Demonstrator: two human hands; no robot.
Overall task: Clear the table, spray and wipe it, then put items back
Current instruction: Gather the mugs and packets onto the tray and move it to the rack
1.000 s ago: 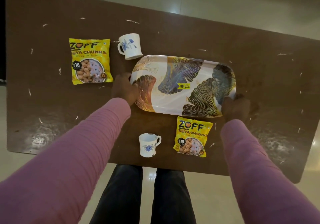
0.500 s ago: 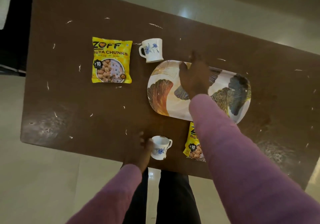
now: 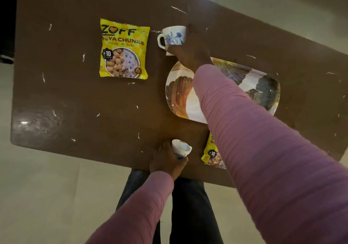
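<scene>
— Hands first: where are they, and what is in them?

— Left hand (image 3: 168, 160) sits at the near edge of the dark brown scuffed table (image 3: 75, 100), fingers wrapped around a small white cup with a blue flower print (image 3: 181, 148). That near cup is tilted, its mouth turned up and to the right, and it lies just beyond the knuckles, touching the fingers. Right hand (image 3: 190, 52) reaches across in a pink ribbed sleeve (image 3: 263, 149) to the far side, closed around the right flank of a second white cup with a blue flower and a handle (image 3: 172, 37). The handle points left, away from the palm.

— Is the far cup lifted or on the table?

— Cannot tell; its base is hidden behind the thumb.

— And the rest of the things?

— An oblong white tray printed with gold and dark leaf patterns (image 3: 178, 93) lies flat under the right forearm, just on the near side of the right hand. A yellow soya chunks packet (image 3: 124, 49) lies flat to the left of the far cup, near it but apart. A second yellow packet (image 3: 211, 154) lies near the table's front edge, just right of the near cup, mostly covered by the sleeve.
</scene>
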